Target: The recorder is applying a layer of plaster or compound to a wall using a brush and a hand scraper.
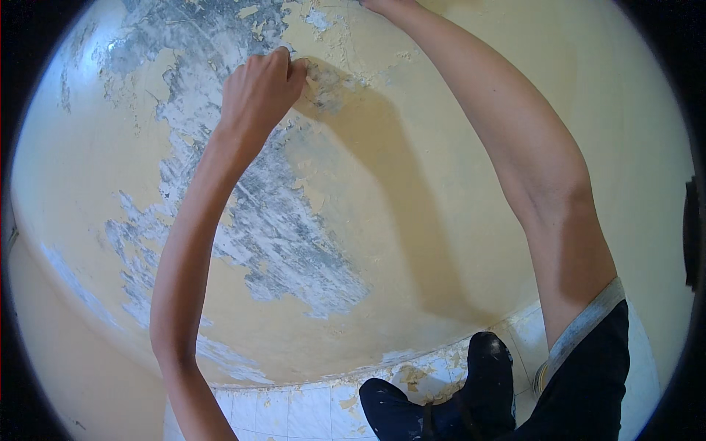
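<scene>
My left hand (pixel 259 90) is closed in a fist against the wall (pixel 368 198), knuckles up and thumb side to the right. Whatever it grips, if anything, is hidden by the fingers. Around it the yellow paint is flaking off, and a long patch of bare grey-white plaster (pixel 287 250) runs down below the hand. My right arm reaches up along the wall, and only a bit of my right hand (pixel 382 4) shows at the upper edge. Its fingers are cut off by the frame. Loose paint edges (pixel 323 81) curl between the two hands.
White floor tiles (pixel 309 411) strewn with paint chips meet the wall's foot. My dark shoes (pixel 489 364) stand close to it. A round rim (pixel 540 378) shows partly behind my right sleeve. Another wall face (pixel 66 331) adjoins at the lower left.
</scene>
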{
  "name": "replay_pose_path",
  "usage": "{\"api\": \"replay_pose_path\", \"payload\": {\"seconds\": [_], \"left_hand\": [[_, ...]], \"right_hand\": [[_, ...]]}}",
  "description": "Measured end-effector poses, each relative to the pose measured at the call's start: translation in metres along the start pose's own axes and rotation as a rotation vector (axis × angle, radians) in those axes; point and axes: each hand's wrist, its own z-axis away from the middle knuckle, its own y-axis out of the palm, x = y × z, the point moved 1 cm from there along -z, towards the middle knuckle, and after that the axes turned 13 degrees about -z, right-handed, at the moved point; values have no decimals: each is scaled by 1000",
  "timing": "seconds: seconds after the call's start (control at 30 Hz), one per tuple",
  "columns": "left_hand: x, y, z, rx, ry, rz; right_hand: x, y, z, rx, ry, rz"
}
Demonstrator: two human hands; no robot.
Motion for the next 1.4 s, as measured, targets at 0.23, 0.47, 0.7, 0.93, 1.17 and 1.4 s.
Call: {"api": "replay_pose_path", "payload": {"seconds": [0.23, 0.47, 0.7, 0.93, 1.17, 1.4], "left_hand": [[5, 17, 13, -86, -68, 398], [-6, -5, 28, 29, -251, 407], [-11, 5, 21, 8, -166, 330], [45, -55, 43, -110, -319, 691], [12, -37, 63, -70, 13, 446], [-34, -41, 74, 426, 449, 464]], "right_hand": [[-1, 0, 0, -63, -35, 19], [-2, 1, 1, -73, -37, 32], [-3, 1, -1, -37, -14, 21], [-4, 1, -1, -52, -40, 54], [-2, 1, 1, -38, -32, 71], [-4, 0, 1, -29, -49, 36]]}}
